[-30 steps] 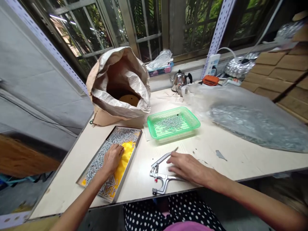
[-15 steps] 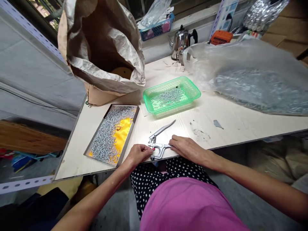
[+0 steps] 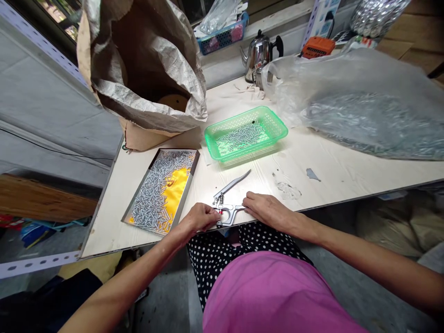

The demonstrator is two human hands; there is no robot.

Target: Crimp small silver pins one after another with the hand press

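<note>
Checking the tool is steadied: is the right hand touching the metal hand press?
Touching. In the head view the right hand lays its fingers on the hand press at its lower handle, with no gap.

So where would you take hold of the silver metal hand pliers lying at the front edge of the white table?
By the long handles, from the right, I'd judge. The silver metal hand pliers lie flat, working head toward the left hand, handles splayed open rightward. The right hand rests on the lower handle; the upper one angles free toward the green plastic basket.
</note>
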